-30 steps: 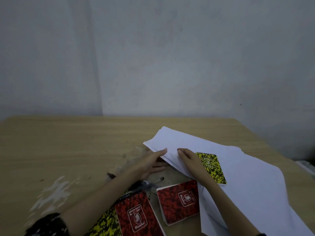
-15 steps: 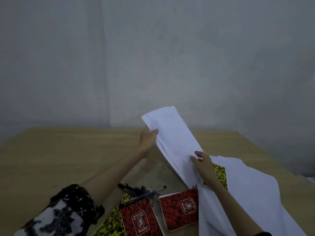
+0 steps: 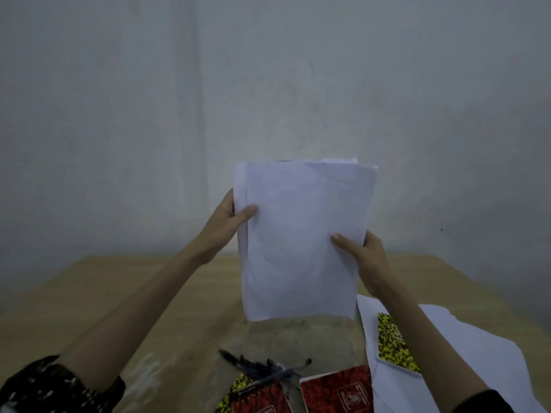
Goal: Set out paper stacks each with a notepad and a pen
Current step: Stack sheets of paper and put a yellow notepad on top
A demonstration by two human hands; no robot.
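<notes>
Paper stack [image 3: 301, 239] held upright above table [image 3: 119, 293], gripped at its sides by left hand [image 3: 226, 225] and right hand [image 3: 365, 257]. Nothing set out yet, seemingly; notepads [image 3: 337, 391] and pens [image 3: 262, 368] waiting below stack.

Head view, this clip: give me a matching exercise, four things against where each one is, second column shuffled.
Things:
1. held paper stack
2. yellow notepad
3. pens
4. red notepads

Places:
A. lying on the white sheets at right
B. near edge of the table, bottom of frame
C. upright between left hand and right hand
D. loose cluster just beyond the red covers

Pairs: 1-C, 2-A, 3-D, 4-B
</notes>
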